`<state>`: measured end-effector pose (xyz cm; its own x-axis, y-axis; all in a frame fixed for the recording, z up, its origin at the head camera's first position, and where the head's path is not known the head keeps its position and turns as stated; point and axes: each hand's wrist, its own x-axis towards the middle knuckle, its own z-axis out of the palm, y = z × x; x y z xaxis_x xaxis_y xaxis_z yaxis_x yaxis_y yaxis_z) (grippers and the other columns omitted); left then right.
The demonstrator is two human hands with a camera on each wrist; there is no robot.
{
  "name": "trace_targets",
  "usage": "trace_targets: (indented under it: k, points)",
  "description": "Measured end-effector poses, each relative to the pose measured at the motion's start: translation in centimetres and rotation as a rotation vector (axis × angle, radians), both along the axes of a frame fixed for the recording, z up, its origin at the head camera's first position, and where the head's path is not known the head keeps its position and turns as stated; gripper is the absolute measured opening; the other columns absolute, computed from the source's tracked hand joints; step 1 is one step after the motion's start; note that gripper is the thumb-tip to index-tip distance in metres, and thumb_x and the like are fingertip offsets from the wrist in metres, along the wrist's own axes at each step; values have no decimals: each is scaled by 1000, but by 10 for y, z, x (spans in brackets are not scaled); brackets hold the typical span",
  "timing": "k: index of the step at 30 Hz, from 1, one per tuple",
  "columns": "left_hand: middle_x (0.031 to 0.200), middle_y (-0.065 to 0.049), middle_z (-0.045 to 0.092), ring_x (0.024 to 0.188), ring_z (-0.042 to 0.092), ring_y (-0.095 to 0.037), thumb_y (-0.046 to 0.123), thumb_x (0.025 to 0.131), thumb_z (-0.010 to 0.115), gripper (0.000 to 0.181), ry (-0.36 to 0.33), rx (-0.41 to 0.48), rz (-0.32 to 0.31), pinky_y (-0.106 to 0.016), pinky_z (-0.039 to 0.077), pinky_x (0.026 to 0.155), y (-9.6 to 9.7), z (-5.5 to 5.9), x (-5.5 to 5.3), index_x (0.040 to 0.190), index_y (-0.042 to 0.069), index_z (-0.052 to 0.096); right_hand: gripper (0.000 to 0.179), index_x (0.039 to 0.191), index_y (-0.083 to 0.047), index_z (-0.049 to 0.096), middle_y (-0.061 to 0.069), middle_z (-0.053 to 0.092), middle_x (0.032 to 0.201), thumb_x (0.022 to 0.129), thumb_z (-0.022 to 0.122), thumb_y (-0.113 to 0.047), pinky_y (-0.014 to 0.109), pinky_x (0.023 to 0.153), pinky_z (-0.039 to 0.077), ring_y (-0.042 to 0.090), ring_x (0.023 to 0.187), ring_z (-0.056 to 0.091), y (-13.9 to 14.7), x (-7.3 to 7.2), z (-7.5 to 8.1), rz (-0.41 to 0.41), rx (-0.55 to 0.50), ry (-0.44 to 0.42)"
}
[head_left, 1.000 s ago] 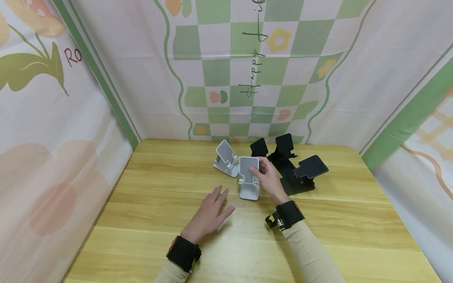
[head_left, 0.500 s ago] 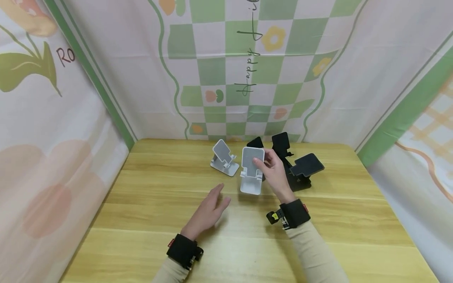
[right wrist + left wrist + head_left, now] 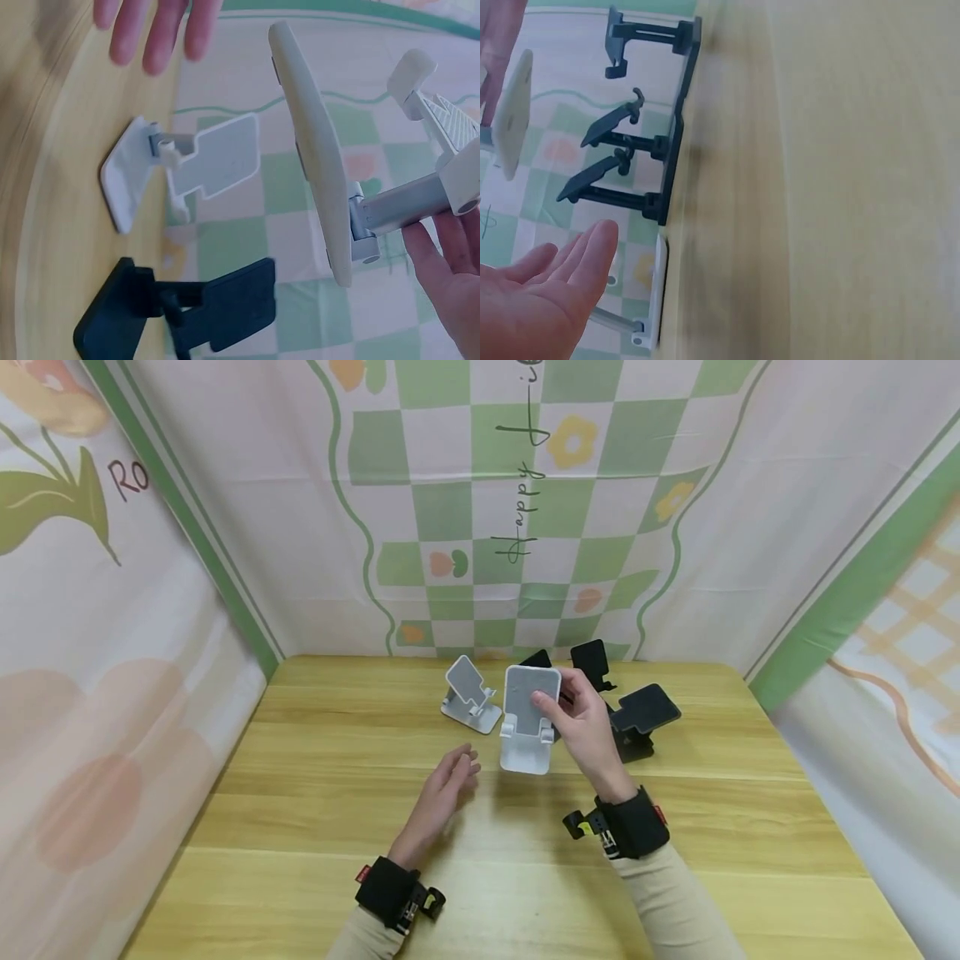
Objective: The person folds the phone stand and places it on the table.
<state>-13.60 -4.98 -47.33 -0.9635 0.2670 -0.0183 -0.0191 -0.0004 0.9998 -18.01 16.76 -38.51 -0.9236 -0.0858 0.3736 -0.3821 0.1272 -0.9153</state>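
My right hand point(image 3: 591, 735) grips a white phone stand point(image 3: 520, 697) by the upper right of its grey-padded holder, thumb on the front face. The stand is lifted off the table, its base point(image 3: 315, 157) hanging free in the right wrist view. My left hand point(image 3: 438, 793) hovers left of it, holding nothing, fingers loosely extended point(image 3: 592, 259). Behind, a second white phone stand point(image 3: 465, 681) stands unfolded on the table. Several black phone stands are at the right: one in front point(image 3: 648, 708), one behind point(image 3: 590, 660), and one partly hidden by the held stand point(image 3: 537, 657).
The wooden table point(image 3: 315, 827) reaches back to a hanging cloth point(image 3: 442, 518) with a green check print. More printed cloth point(image 3: 112, 693) hangs along the left side and the right side.
The white phone stand has risen off the table in my right hand and come nearer. My left hand has turned sideways, its fingers closer together. The view has shifted slightly.
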Motion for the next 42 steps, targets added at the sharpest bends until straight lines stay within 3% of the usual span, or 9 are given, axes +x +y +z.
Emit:
trace_targets:
  k: [6, 14, 18, 26, 32, 42]
  points:
    - [142, -29, 38, 122, 46, -37, 41, 102, 32, 63, -33, 139, -22, -53, 36, 103, 5, -13, -3, 145, -5, 27, 38, 124, -4, 49, 7, 55, 113, 90, 62, -16, 22, 81, 51, 22, 99, 56, -5, 12, 4, 65, -17, 29]
    - [143, -25, 40, 123, 47, -33, 48, 100, 32, 67, -144, 348, -83, -49, 36, 105, 10, -12, 1, 145, -2, 29, 35, 120, -2, 49, 7, 57, 110, 89, 63, -11, 23, 81, 51, 22, 98, 57, -7, 21, -1, 124, -44, 16]
    - [144, -26, 38, 124, 46, -33, 48, 100, 33, 67, -156, 418, -131, -48, 35, 106, 12, -10, 3, 146, -2, 29, 35, 120, -2, 49, 8, 58, 110, 89, 63, -10, 23, 81, 51, 23, 98, 57, -7, 23, -5, 140, -46, 9]
    - [140, -24, 43, 118, 52, -25, 38, 100, 41, 62, -150, 421, -143, -38, 41, 103, 19, -8, 6, 144, -4, 30, 34, 120, -2, 50, 8, 59, 110, 89, 62, -9, 24, 80, 51, 23, 96, 58, -8, 24, -13, 159, -32, 13]
    - [135, -19, 47, 113, 53, -21, 23, 99, 46, 54, -146, 388, -154, -37, 43, 99, 23, -10, 8, 144, -3, 32, 32, 119, -1, 50, 8, 59, 111, 89, 62, -6, 24, 79, 51, 23, 95, 57, -9, 24, -18, 175, -39, 30]
    - [138, -25, 46, 118, 51, -27, 11, 95, 53, 55, -121, 350, -186, -39, 45, 98, 26, -9, 8, 144, 1, 31, 33, 120, 0, 50, 6, 59, 112, 89, 61, -3, 24, 82, 50, 21, 98, 57, -9, 23, -20, 159, -34, 44]
